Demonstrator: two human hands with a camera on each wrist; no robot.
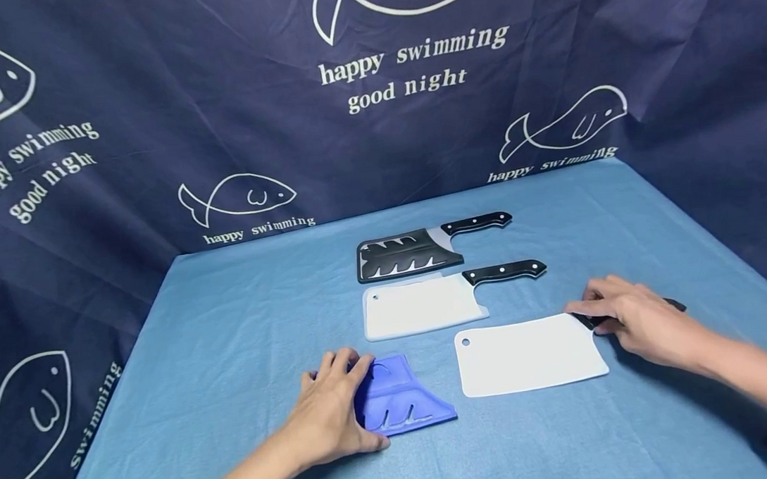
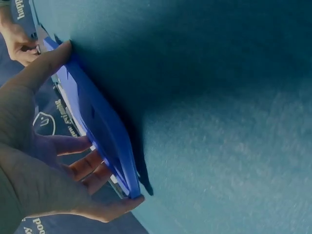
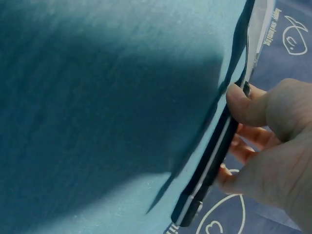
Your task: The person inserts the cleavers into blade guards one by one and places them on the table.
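Observation:
My left hand (image 1: 332,410) grips a blue blade cover (image 1: 395,398) by its left end, thumb on the near edge and fingers over the far edge. In the left wrist view the cover (image 2: 100,122) is tilted on edge, partly behind the thumb. My right hand (image 1: 636,319) pinches the black handle of a cleaver (image 1: 530,354), whose white blade points left toward the blue cover, a small gap between them. The right wrist view shows the thumb and fingers around the handle (image 3: 209,168), its butt end sticking out past the hand.
Behind lie two more cleavers with black handles to the right: one in a whitish clear cover (image 1: 424,305), and farther back one in a black cover (image 1: 409,253). A blue cloth (image 1: 234,329) covers the table. Dark blue printed curtains (image 1: 259,117) stand at the back and sides.

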